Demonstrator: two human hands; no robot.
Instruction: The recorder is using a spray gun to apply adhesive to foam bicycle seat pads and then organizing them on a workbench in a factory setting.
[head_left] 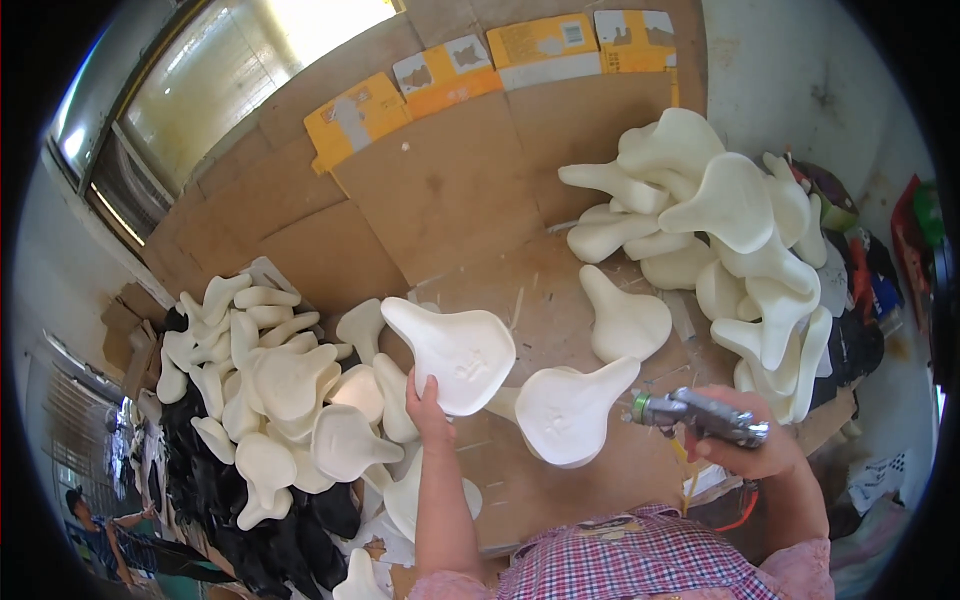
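Head view. Left hand (428, 403): closed on the rear edge of a cream foam saddle (450, 350), raised over the cardboard bench (450, 190). Right hand (745, 445): fist wrapped round a metal spray gun (700, 415), nozzle just beside a second saddle (570, 410). Saddle piles: left (270, 400), right (730, 230).

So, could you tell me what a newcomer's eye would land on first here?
Probably the cream foam saddle pads: one heap at upper right, another at left on the cardboard-covered table. Next, the left hand holding one pad by its edge at centre, while the right hand points a metal spray gun at a second pad.
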